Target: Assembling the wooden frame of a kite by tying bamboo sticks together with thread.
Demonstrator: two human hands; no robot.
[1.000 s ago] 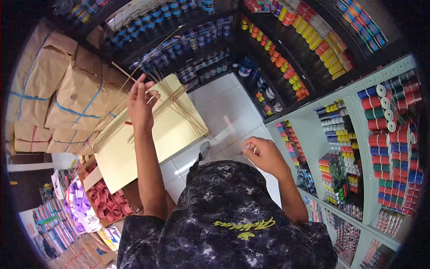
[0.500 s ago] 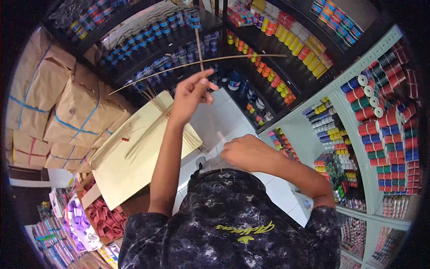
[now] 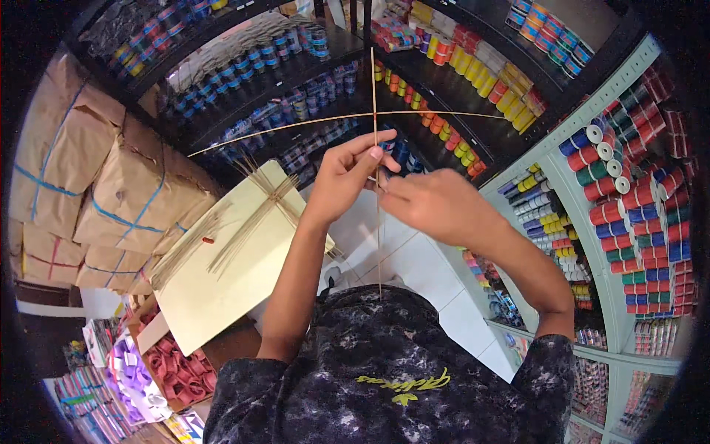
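Observation:
Two thin bamboo sticks (image 3: 296, 123) form a cross in front of me, one upright and the other, slightly bowed, lying across it near the top. A small reddish mark shows where they meet. Below that crossing, my left hand (image 3: 342, 177) pinches the upright stick between thumb and fingers. Close against the left fingertips, my right hand (image 3: 444, 207) is closed, its fingers curled at the same stick. Whatever it grips is hidden behind its fingers. The upright stick's lower end reaches down to my dark patterned shirt (image 3: 414, 348).
At left a pale yellow board (image 3: 196, 296) bears bundles of thin sticks (image 3: 248, 214) and a small red item (image 3: 208, 240). Brown paper parcels (image 3: 140, 192) are stacked beyond it. Shelves of thread spools (image 3: 636, 192) stand right and ahead; a box of red ribbon-like loops (image 3: 177, 362) is lower left.
The stick cross has moved right and stands more upright. My left hand shifted right with it. My right hand rose from below to meet the left hand at the upright stick.

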